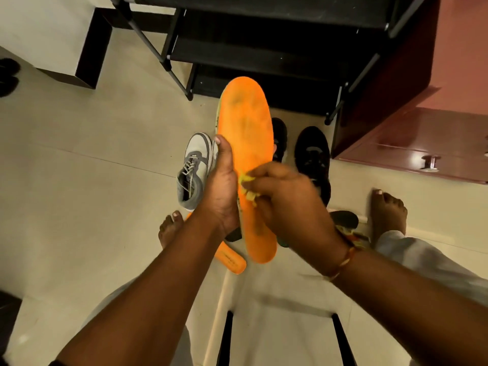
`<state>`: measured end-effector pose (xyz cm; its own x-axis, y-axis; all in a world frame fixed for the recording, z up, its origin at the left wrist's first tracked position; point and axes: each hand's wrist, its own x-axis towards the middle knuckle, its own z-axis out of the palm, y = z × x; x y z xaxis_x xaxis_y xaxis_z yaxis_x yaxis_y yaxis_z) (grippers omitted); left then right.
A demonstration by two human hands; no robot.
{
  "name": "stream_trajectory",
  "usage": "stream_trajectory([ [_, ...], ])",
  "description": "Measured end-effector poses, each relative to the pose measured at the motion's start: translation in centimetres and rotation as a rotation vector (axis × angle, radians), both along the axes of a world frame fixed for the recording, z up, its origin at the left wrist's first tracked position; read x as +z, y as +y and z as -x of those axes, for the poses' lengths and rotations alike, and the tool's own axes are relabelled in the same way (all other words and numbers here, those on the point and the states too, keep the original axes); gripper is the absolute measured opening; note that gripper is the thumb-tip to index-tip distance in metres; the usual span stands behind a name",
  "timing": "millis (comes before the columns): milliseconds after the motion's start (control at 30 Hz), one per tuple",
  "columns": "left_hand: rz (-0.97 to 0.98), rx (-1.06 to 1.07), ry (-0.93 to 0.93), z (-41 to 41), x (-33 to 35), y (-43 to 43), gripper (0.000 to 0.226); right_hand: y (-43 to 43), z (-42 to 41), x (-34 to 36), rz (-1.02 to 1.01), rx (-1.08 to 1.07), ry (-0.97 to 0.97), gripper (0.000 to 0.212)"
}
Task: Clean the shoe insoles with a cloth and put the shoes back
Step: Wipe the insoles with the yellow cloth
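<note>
Insole [247,133] is being gripped by the left hand [220,191]; right hand [287,199] is pinching the cloth [247,179]; hard rubbing could flex it loose.

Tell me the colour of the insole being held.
The insole is orange with dark smudges, clearest in the head view.

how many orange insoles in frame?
2. One orange insole held by the left hand, right hand holding a yellow cloth against it; second insole on the floor behind it, partly hidden.
</note>
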<state>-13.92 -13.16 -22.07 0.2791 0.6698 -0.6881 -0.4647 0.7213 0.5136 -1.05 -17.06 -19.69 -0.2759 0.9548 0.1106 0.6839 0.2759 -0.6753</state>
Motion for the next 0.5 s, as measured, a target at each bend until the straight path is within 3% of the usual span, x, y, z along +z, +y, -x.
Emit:
stream_trajectory([
  [67,-0.003,0.035,-0.02,0.2,0.1,0.2,0.096,-0.9,0.5,0.2,0.03,0.038,0.052,0.034],
  [167,0.011,0.016,-0.066,-0.2,0.2,-0.2,0.098,-0.2,-0.1,0.0,0.011,0.057,-0.034,0.035],
  [267,0.005,-0.014,-0.051,-1.4,-0.2,-1.1,0.085,2.3,-2.2,-0.2,-0.03,-0.087,-0.124,0.024],
  [367,-0.005,-0.062,-0.048,-1.9,-0.4,-1.6,0.078,3.6,-3.7,-0.1,-0.018,-0.211,-0.089,0.02],
  [500,-0.023,-0.076,-0.064,-1.4,-0.1,-1.3,0.069,3.5,-3.5,-0.5,0.031,-0.199,-0.102,0.024],
])
